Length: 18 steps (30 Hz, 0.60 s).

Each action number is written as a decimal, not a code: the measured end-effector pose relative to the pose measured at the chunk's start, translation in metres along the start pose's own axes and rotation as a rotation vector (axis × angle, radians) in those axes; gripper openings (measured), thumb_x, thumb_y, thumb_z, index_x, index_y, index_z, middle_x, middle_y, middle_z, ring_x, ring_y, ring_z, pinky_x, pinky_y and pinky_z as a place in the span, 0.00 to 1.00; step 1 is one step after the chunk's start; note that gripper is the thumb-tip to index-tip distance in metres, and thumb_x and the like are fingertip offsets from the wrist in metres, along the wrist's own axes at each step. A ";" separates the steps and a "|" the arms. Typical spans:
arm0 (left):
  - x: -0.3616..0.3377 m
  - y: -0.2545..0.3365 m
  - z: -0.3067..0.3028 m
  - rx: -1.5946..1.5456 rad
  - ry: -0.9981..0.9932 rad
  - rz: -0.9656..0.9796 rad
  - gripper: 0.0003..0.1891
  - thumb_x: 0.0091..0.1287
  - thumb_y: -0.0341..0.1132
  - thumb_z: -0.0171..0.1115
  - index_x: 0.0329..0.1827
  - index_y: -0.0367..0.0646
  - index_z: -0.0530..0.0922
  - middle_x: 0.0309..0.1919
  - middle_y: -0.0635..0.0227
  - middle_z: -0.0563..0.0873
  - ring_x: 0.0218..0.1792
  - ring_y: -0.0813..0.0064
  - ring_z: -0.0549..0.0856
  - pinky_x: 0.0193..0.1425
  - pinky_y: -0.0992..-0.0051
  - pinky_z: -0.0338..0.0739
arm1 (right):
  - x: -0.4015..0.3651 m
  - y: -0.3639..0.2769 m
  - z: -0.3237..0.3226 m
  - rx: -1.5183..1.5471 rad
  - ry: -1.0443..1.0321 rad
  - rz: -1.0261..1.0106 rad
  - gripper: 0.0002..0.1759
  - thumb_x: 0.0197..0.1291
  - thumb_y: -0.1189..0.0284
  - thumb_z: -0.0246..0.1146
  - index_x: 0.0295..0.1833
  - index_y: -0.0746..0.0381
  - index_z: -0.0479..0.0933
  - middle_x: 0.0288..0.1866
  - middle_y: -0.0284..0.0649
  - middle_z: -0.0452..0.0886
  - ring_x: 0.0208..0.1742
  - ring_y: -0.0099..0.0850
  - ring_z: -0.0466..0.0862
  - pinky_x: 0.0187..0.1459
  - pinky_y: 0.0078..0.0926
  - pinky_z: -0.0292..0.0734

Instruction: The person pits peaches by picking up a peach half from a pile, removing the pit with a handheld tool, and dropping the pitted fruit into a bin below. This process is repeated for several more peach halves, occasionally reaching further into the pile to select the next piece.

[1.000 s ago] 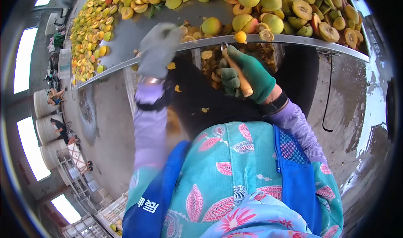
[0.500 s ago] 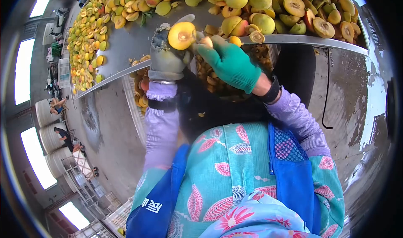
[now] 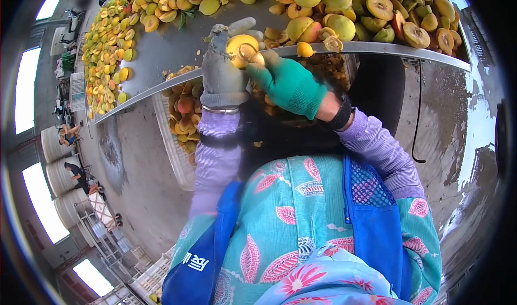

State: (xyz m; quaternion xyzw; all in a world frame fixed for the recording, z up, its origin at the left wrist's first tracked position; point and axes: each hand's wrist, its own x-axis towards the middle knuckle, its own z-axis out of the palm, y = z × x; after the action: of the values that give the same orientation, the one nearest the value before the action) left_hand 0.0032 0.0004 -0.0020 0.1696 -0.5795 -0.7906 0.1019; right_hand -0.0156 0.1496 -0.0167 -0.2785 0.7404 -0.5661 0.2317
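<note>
My left hand, in a grey glove, is closed around a halved yellow peach, cut face up, just over the tray's near rim. My right hand, in a green knitted glove, meets it from the right with thumb and fingers pinched at the cut face. A brownish round piece shows against the peach half by those fingertips. Whether the right hand also grips a small tool is hidden. A small orange piece of fruit lies on the rim beside the right hand.
Peach halves pile on the metal tray, right and far left. Below its metal edge, a white crate and another container hold fruit pieces. Other people sit far left by large pale tanks.
Both hands have drawn together, the left shifting right and slightly down with the peach half. A brownish round piece now shows over its cut face.
</note>
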 end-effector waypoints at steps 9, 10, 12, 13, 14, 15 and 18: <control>0.000 0.013 0.009 0.803 -0.169 0.327 0.23 0.78 0.47 0.42 0.51 0.35 0.79 0.41 0.58 0.86 0.40 0.71 0.84 0.49 0.74 0.79 | 0.003 -0.004 -0.004 0.270 -0.022 0.206 0.26 0.71 0.50 0.50 0.45 0.67 0.72 0.26 0.48 0.79 0.25 0.42 0.80 0.29 0.43 0.75; 0.001 0.000 0.007 0.964 -0.060 0.618 0.21 0.77 0.47 0.45 0.51 0.37 0.79 0.46 0.61 0.85 0.42 0.73 0.84 0.50 0.75 0.78 | 0.004 -0.014 -0.011 0.385 -0.045 0.289 0.26 0.71 0.51 0.51 0.44 0.67 0.72 0.26 0.46 0.79 0.24 0.39 0.80 0.29 0.42 0.75; -0.002 -0.022 0.012 0.632 0.061 0.550 0.19 0.77 0.45 0.47 0.52 0.36 0.78 0.48 0.62 0.84 0.42 0.74 0.84 0.49 0.75 0.79 | 0.004 -0.006 -0.001 0.662 -0.085 0.313 0.25 0.71 0.52 0.51 0.41 0.66 0.73 0.24 0.40 0.76 0.22 0.33 0.77 0.26 0.37 0.73; -0.005 -0.027 0.014 0.463 0.126 0.507 0.19 0.77 0.44 0.49 0.53 0.36 0.78 0.49 0.63 0.84 0.42 0.74 0.83 0.48 0.75 0.79 | 0.003 -0.002 0.003 0.797 -0.110 0.327 0.24 0.71 0.52 0.52 0.40 0.66 0.73 0.23 0.38 0.75 0.21 0.29 0.76 0.25 0.34 0.73; -0.006 -0.026 0.012 0.347 0.081 0.400 0.18 0.76 0.43 0.49 0.52 0.35 0.79 0.47 0.63 0.84 0.41 0.75 0.83 0.45 0.77 0.79 | 0.002 0.000 0.004 0.717 -0.119 0.348 0.22 0.71 0.53 0.52 0.38 0.63 0.73 0.22 0.34 0.73 0.19 0.26 0.73 0.21 0.29 0.70; -0.007 -0.023 0.011 0.361 0.082 0.311 0.18 0.76 0.43 0.50 0.49 0.35 0.80 0.42 0.66 0.84 0.39 0.79 0.81 0.43 0.79 0.77 | 0.001 0.008 0.010 0.588 -0.068 0.281 0.22 0.70 0.53 0.52 0.38 0.63 0.73 0.21 0.33 0.72 0.18 0.25 0.72 0.20 0.27 0.69; 0.008 -0.022 0.013 0.309 0.139 0.169 0.19 0.73 0.44 0.56 0.38 0.35 0.83 0.27 0.68 0.84 0.27 0.82 0.79 0.32 0.81 0.75 | 0.001 0.018 0.022 0.483 -0.015 0.234 0.22 0.70 0.52 0.52 0.37 0.62 0.72 0.20 0.32 0.70 0.17 0.23 0.71 0.19 0.24 0.67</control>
State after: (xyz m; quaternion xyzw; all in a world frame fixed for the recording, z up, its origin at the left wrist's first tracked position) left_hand -0.0087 0.0155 -0.0203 0.1880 -0.6979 -0.6671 0.1803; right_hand -0.0041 0.1370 -0.0399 -0.1320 0.6094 -0.6935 0.3609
